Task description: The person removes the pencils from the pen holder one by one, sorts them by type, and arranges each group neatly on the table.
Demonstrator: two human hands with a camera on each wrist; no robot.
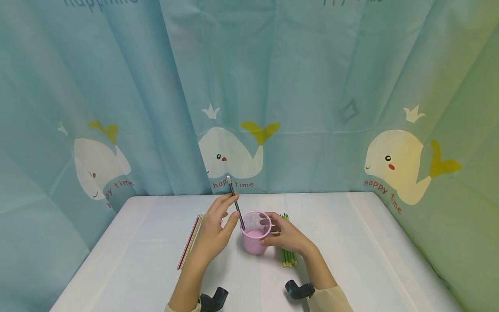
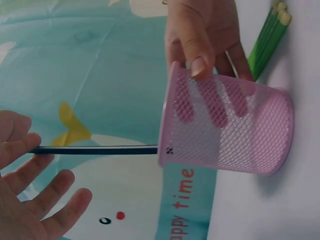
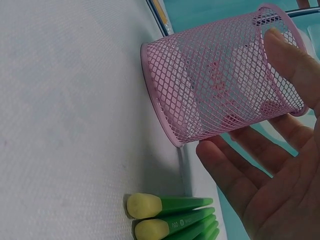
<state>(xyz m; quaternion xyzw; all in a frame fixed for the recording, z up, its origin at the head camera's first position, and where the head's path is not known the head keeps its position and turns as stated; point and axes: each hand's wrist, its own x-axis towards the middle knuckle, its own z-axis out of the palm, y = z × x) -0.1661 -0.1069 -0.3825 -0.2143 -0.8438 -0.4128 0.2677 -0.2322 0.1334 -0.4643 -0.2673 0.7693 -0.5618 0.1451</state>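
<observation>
Between its thumb and fingers, my left hand (image 1: 214, 234) pinches a dark pencil (image 1: 239, 212) near its white-tipped upper end. The pencil slants down, and its lower end lies just inside the rim of a pink mesh pen cup (image 1: 254, 248). My right hand (image 1: 290, 236) grips the cup from the right, thumb near the rim on the near side and fingers around the far side. In the left wrist view the cup's mesh wall (image 2: 225, 125) shows those fingers through it. No other pencil shows inside the cup.
Several green pencils (image 1: 288, 258) with yellowish ends lie together on the white table (image 1: 370, 268), right of the cup. Left of my left hand lie a red pencil (image 1: 189, 242) and a yellow one (image 1: 192, 243). Behind the table hangs a blue-green curtain (image 1: 312, 86) printed with whales.
</observation>
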